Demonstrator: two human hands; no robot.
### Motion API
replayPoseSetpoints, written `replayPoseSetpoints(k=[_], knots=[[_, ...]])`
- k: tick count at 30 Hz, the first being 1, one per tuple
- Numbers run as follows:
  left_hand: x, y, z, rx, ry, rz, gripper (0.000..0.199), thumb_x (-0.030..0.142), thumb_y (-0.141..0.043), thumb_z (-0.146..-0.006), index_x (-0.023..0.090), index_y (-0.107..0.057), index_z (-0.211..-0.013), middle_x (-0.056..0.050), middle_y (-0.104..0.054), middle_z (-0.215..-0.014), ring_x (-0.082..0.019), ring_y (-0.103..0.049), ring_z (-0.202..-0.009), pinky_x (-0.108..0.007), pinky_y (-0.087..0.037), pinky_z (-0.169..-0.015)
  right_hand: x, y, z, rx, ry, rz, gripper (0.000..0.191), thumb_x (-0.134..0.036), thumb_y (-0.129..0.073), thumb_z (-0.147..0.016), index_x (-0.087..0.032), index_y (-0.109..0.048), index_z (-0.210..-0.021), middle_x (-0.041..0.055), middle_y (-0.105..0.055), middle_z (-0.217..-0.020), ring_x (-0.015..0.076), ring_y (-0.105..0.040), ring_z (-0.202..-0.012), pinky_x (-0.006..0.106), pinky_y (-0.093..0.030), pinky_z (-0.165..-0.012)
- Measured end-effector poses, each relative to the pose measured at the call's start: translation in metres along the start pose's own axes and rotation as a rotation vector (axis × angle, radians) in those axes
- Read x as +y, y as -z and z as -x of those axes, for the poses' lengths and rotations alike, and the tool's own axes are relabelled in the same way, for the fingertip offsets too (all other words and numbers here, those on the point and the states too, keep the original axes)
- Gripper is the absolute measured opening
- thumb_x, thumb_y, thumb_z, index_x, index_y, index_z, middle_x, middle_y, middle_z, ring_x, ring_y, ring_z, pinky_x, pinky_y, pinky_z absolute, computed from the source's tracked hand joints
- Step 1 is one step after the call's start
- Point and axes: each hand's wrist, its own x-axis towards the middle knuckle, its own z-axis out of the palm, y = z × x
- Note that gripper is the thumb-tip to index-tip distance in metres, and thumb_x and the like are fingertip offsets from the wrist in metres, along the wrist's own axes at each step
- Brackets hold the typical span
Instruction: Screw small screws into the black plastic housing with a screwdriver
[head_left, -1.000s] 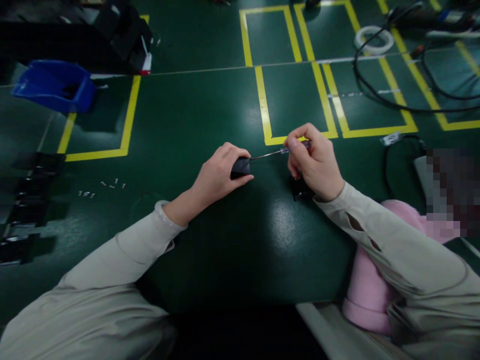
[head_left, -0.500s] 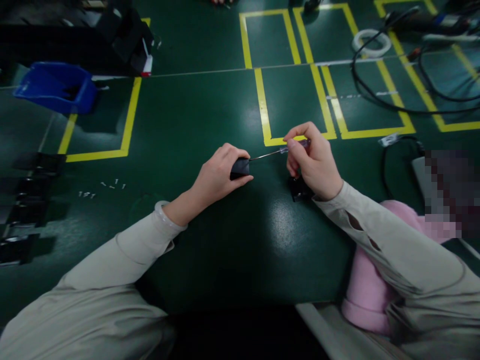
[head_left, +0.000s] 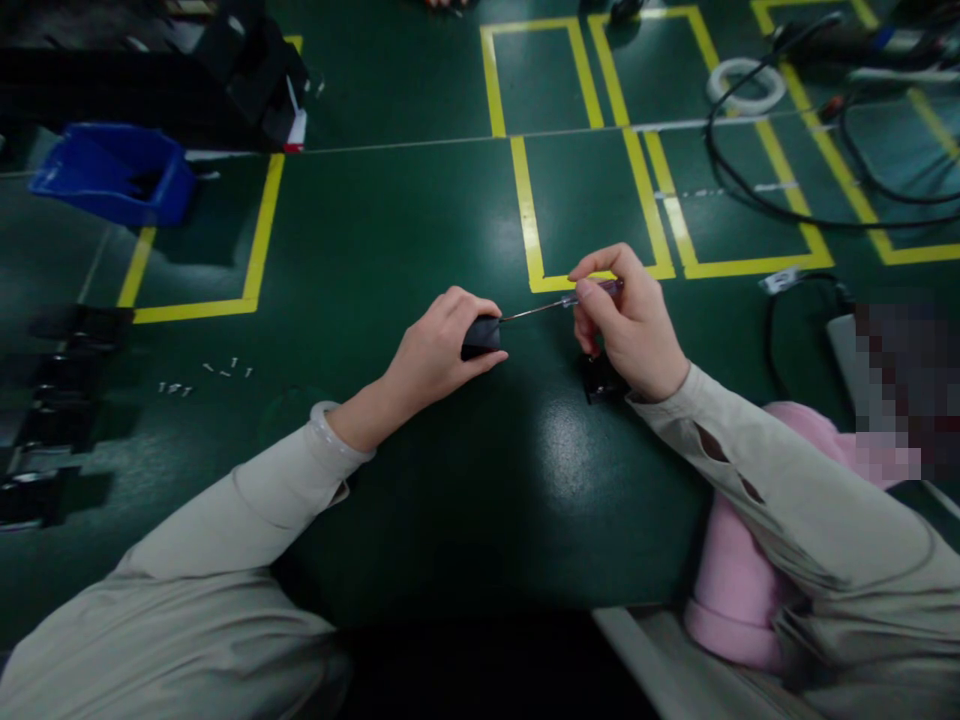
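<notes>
My left hand grips a small black block on the green table, fingers over its top and thumb along its near side. A screwdriver with a clear purplish handle is pinched in my right hand. Its thin metal shaft reaches left to the block's upper right corner; whether the tip touches it is too small to tell. Beneath my right hand, partly covered by it, lies another black part.
Several small screws lie left of my left hand. Black parts line the left side, below a blue bin. Cables and a white ring are at the upper right. A person's pink sleeve is beside my right arm.
</notes>
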Motion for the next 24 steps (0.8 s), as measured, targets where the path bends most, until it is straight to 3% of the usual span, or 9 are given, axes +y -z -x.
replayPoseSetpoints(k=[6,12,18,24], knots=[[0.0001,-0.0001,0.0003,-0.003,0.006,0.006,0.036,0.029,-0.072,-0.087,0.017,-0.055,-0.117,-0.010,-0.060,-0.116,-0.025,-0.058,-0.107,-0.039,-0.050,-0.093,0.0000,-0.0004,-0.0005,0.007,-0.016,0.007,0.032,-0.056,-0.059,-0.092,-0.026,-0.049,-0.087,-0.0112,-0.034,-0.045,0.0081,-0.039,-0.032,0.028,-0.026,-0.032],[0.0010,0.0001,0.0002,-0.001,-0.003,0.009,0.036,0.028,-0.072,-0.087,0.016,-0.056,-0.117,-0.010,-0.061,-0.115,-0.025,-0.058,-0.107,-0.039,-0.050,-0.093,-0.0004,-0.0003,-0.0001,0.003,-0.010,0.003,0.027,-0.051,-0.061,-0.092,-0.027,-0.048,-0.097,-0.0104,-0.044,-0.050,0.0081,-0.043,-0.035,0.026,-0.028,-0.032],[0.0005,0.0002,0.0007,0.002,0.007,0.008,0.037,0.030,-0.072,-0.087,0.017,-0.056,-0.117,-0.010,-0.061,-0.115,-0.025,-0.058,-0.108,-0.039,-0.050,-0.095,-0.0004,-0.0011,-0.0009,0.009,-0.008,-0.032,0.028,-0.051,-0.058,-0.094,-0.025,-0.051,-0.085,-0.0107,-0.032,-0.047,0.0073,-0.038,-0.032,0.027,-0.028,-0.032],[-0.0002,-0.0008,0.0009,0.000,0.003,0.008,0.036,0.030,-0.072,-0.087,0.018,-0.055,-0.117,-0.010,-0.061,-0.115,-0.025,-0.058,-0.107,-0.039,-0.050,-0.093,0.0005,-0.0004,0.0006,0.003,-0.007,-0.012,0.025,-0.048,-0.061,-0.093,-0.027,-0.048,-0.097,-0.0106,-0.043,-0.050,0.0079,-0.043,-0.035,0.026,-0.027,-0.032]])
